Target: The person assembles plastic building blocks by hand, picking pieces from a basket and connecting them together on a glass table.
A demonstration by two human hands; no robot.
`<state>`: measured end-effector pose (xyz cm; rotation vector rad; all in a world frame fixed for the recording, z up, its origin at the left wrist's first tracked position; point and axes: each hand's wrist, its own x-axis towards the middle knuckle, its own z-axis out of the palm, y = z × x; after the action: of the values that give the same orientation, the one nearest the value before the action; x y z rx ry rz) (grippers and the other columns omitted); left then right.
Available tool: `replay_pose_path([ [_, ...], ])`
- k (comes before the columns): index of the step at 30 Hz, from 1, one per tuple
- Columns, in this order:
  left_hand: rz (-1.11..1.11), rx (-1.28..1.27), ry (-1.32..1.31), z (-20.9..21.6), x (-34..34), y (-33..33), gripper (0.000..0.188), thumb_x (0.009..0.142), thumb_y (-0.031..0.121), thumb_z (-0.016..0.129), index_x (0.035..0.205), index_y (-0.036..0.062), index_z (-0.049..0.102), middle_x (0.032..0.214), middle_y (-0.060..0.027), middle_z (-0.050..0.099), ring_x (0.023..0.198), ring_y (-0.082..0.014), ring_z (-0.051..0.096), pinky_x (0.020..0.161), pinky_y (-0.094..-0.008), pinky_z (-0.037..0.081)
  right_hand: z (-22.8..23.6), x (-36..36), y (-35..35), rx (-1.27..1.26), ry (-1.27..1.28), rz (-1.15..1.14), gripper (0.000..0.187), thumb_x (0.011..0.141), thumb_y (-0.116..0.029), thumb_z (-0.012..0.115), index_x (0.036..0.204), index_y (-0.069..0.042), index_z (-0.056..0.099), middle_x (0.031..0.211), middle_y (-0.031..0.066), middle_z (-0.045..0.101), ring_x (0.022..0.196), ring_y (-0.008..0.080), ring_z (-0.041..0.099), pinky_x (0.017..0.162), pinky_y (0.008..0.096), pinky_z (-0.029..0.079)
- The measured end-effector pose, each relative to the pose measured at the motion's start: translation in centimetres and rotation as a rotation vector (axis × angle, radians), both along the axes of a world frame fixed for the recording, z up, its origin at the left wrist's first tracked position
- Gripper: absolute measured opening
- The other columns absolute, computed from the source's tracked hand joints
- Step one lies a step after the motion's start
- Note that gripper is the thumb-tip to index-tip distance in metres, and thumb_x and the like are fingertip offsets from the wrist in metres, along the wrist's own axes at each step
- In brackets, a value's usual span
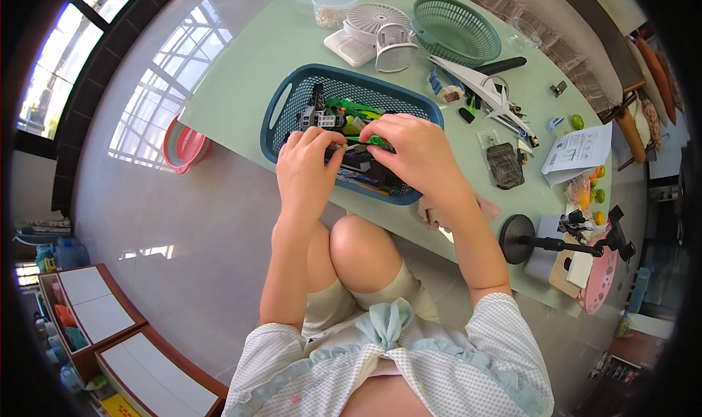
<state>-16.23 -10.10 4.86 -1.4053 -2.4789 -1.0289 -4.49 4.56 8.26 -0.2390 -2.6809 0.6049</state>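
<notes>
right now we see both hands down in the dark blue basket (281,110) on the pale green counter (248,59). our left hand (307,170) curls over the near side of the heap of small toy parts (333,117), its fingers pressed on a dark piece, though we cannot tell whether that grip has closed on it. our right hand (417,154) lies just beside it, fingertips pinching a thin green piece (369,140) in a clenched grip. the two hands nearly touch over the middle of the basket. behind the basket stand a small white fan (376,29), a clear tub (333,4) and a green round basket (457,26); to the right lie a white toy plane (482,88) and a folded paper sheet (581,150).
</notes>
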Motion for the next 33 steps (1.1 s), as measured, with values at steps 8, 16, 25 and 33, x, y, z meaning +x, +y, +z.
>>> replay_pose_path([
  [8, 0.096, 0.09, -0.055, -0.1, -0.6, -0.5, 0.019, 0.074, 0.01, 0.074, 0.092, 0.0099, 0.069, 0.089, -0.0012, 0.066, 0.085, -0.022, 0.059, 0.077, -0.0345, 0.048, -1.1, -1.8, -0.8, -0.168, 0.048, -0.005, 0.013, 0.077, -0.009, 0.067, 0.09, -0.006, 0.065, 0.085, 0.0068, 0.065, 0.076, 0.0256, 0.065, 0.068, 0.0369, 0.052],
  [16, 0.069, 0.174, -0.033, 1.4, 0.7, -0.6, 0.012, 0.073, 0.007, 0.073, 0.083, 0.0084, 0.066, 0.083, -0.001, 0.066, 0.078, -0.0218, 0.059, 0.071, -0.0334, 0.048, -0.1, 0.3, -0.9, -0.235, 0.062, -0.062, 0.011, 0.08, -0.009, 0.068, 0.09, -0.006, 0.067, 0.085, 0.0075, 0.066, 0.073, 0.0217, 0.067, 0.065, 0.0333, 0.052],
  [25, -0.134, 0.255, -0.058, 2.6, 5.8, 2.3, 0.015, 0.071, 0.007, 0.074, 0.083, 0.0083, 0.067, 0.085, -0.0041, 0.065, 0.081, -0.0251, 0.06, 0.072, -0.0351, 0.049, 1.2, 6.1, 0.0, -0.237, 0.108, -0.26, 0.017, 0.079, -0.013, 0.071, 0.096, -0.011, 0.07, 0.089, 0.0034, 0.067, 0.072, 0.0174, 0.067, 0.063, 0.0292, 0.051],
  [33, -0.329, 0.277, -0.086, 2.3, 12.2, 5.7, 0.015, 0.069, 0.006, 0.073, 0.082, 0.0109, 0.067, 0.079, -0.0008, 0.062, 0.072, -0.0219, 0.057, 0.063, -0.0338, 0.048, -1.1, 11.8, 2.9, -0.239, 0.121, -0.45, 0.016, 0.08, -0.015, 0.07, 0.096, -0.013, 0.069, 0.091, 0.002, 0.068, 0.071, 0.0154, 0.066, 0.063, 0.0279, 0.05],
])
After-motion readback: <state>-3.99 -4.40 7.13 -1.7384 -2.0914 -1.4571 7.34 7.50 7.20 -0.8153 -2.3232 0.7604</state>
